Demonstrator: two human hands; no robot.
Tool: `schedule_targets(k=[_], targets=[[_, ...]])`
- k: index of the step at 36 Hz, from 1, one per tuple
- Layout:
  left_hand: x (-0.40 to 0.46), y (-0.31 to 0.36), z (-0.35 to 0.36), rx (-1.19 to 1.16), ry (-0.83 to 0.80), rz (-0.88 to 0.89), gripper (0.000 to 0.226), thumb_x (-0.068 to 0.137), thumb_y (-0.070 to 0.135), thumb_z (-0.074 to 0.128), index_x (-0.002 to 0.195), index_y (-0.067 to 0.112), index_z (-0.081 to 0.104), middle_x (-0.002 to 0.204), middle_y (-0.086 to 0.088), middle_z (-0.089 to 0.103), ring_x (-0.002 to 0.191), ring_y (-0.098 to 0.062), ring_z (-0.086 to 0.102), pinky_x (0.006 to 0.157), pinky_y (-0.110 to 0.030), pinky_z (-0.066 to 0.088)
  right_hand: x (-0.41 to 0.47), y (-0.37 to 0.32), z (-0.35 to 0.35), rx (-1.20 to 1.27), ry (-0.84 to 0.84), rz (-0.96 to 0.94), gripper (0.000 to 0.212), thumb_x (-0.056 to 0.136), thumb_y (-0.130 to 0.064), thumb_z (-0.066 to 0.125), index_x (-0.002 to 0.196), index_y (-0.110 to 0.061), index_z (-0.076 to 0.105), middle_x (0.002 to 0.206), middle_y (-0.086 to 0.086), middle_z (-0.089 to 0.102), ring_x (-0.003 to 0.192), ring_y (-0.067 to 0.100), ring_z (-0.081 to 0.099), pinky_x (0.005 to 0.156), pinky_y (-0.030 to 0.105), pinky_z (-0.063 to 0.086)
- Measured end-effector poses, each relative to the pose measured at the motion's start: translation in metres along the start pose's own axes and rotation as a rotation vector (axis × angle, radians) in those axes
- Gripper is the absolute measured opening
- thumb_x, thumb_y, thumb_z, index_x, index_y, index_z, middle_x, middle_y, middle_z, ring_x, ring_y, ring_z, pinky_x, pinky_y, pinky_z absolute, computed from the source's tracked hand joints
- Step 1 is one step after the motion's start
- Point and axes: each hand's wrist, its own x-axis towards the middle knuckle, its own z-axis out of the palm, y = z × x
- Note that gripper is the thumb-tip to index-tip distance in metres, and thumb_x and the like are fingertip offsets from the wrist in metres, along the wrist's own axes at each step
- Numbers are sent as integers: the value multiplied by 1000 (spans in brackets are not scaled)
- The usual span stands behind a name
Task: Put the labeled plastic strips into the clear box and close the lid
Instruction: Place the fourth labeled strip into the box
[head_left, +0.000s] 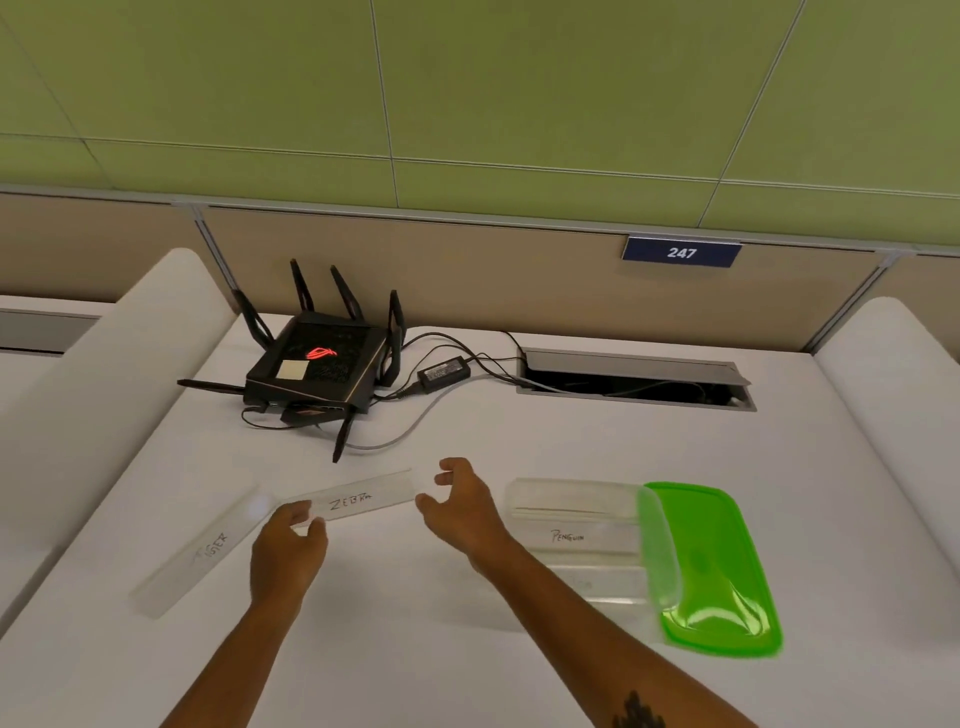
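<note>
Right now your left hand (289, 540) has its fingertips on the near-left end of the ZEBRA strip (358, 500), seemingly pinching it, though you cannot tell how firmly; your right hand (464, 506) sits at the strip's other end, fingers curled open and holding nothing. Left of it the TIGER strip (200, 555) lies flat on the desk (415, 649), its far end close to the ZEBRA strip. Right of your hands the box (579, 540) holds the PENGUIN strip (569, 535), with the green lid (719, 569) off, lying against its right side.
</note>
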Motion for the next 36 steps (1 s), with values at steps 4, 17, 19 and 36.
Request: schedule_targets(k=[4,17,19,36], targets=[[18,-9,-13,-32,18,-53,47,96,17,70,141,14,57,143,-13,60,130,-38,57,107,-54,50,16,-2,26,-17,-24,53,72,91,-25,72,152,-22,34,148,0,52,125,20,57,104,33,52],[54,-26,-25,-142,-117,-122,59,96,18,71,149,26,45,146,-6,59,118,-32,68,108,-54,51,45,-6,61,-11,-9,103,80,93,-16,72,157,-23,25,153,4,50,128,22,58,105,32,51],[56,-26,-24,-161,-126,-116,58,97,16,70,148,25,46,142,-4,61,108,-28,72,103,-47,53,48,-6,63,-7,-4,98,78,93,-15,72,157,-22,26,152,4,51,118,16,57,105,31,51],[61,-31,-14,-106,-125,-85,60,95,21,73,148,30,46,145,-5,60,119,-35,68,107,-57,51,55,-5,67,30,20,129,74,91,-19,76,151,-25,35,147,6,53,119,26,65,96,39,61]])
